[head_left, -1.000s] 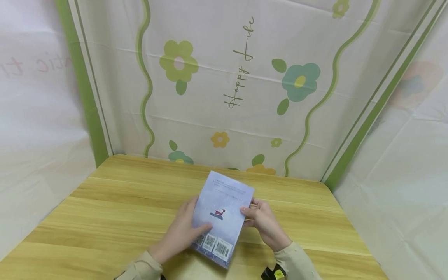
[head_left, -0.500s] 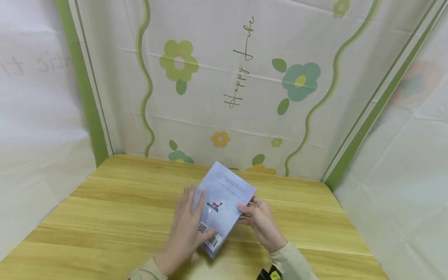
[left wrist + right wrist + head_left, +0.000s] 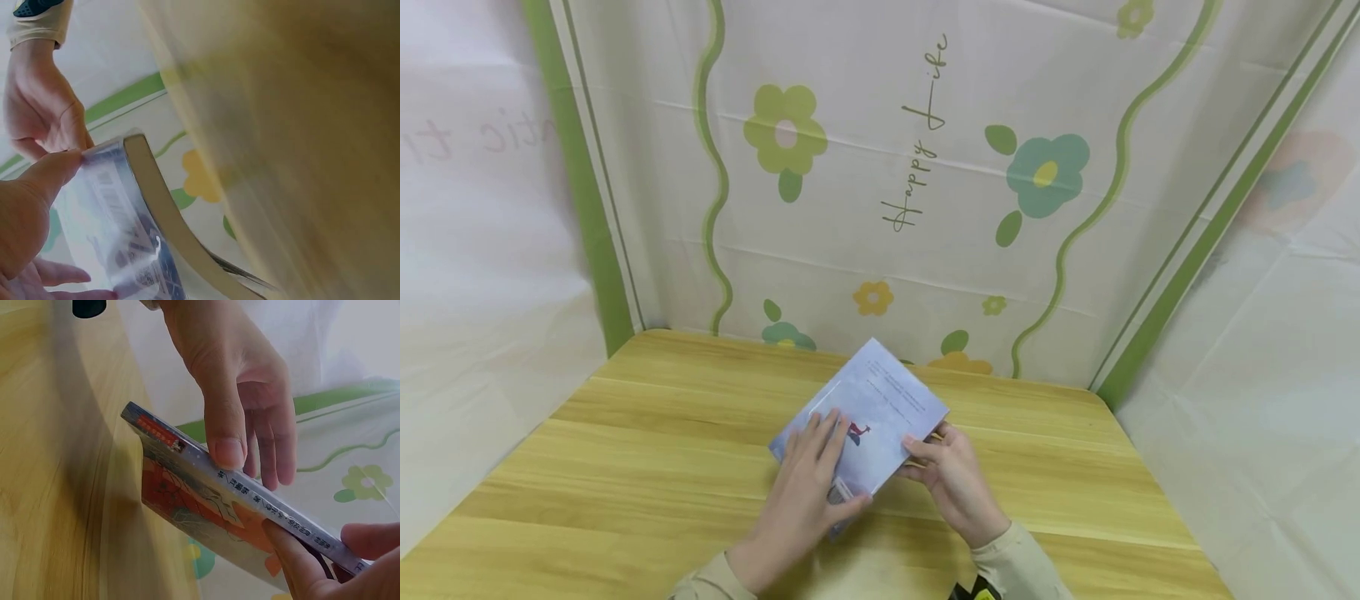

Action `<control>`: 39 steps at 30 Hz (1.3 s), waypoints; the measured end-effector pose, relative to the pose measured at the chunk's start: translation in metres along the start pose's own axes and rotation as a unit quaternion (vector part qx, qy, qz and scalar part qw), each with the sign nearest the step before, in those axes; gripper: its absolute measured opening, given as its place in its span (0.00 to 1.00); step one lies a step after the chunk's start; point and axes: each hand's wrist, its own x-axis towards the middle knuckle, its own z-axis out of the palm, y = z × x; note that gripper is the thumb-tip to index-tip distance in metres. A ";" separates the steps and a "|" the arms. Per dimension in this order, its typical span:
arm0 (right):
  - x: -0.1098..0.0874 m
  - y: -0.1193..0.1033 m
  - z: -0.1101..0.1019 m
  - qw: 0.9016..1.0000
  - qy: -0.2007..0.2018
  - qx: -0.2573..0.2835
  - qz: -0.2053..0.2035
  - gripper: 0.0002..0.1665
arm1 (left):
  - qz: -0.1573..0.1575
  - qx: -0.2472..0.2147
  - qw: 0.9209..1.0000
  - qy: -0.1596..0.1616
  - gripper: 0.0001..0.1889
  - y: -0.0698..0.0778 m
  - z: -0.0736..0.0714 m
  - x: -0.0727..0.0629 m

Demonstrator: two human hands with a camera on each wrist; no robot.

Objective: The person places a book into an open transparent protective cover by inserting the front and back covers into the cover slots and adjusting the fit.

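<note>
A pale blue paperback book (image 3: 891, 392) is held tilted above the table, its back cover up with a small red figure, text and a barcode. My right hand (image 3: 958, 487) pinches it at the right side, thumb on the cover and fingers underneath. Straight fingers of my left hand (image 3: 805, 483) lie across the cover, its thumb at the near edge beside the spine. In the right wrist view, the spine (image 3: 250, 497) with printed characters and the red front cover (image 3: 194, 500) are visible. The left wrist view shows the page edges (image 3: 169, 212) and a glossy clear wrap over the barcode end.
The wooden table (image 3: 625, 467) spreads under both hands, its back edge meeting a white curtain (image 3: 865, 133) printed with flowers. White fabric walls stand at left and right. A black and yellow object (image 3: 977, 590) sits by the right sleeve.
The book has turned clockwise, its far end swinging up and right while a left corner now juts past the left fingers. The left hand has shifted from the book's side onto the cover.
</note>
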 end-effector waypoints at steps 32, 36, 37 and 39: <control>-0.003 0.000 0.026 0.997 -0.054 0.046 0.001 0.37 | 0.026 0.042 0.996 -0.068 0.51 0.003 -0.023 0.002; -0.004 -0.001 0.026 0.998 -0.051 0.048 -0.002 0.36 | 0.036 0.081 0.993 -0.075 0.52 0.004 -0.025 0.003; -0.004 -0.001 0.026 0.997 -0.050 0.051 -0.004 0.36 | 0.040 0.091 0.992 -0.071 0.52 0.004 -0.026 0.004; -0.004 -0.001 0.026 0.997 -0.048 0.056 -0.007 0.35 | 0.046 0.108 0.991 -0.066 0.50 0.005 -0.026 0.004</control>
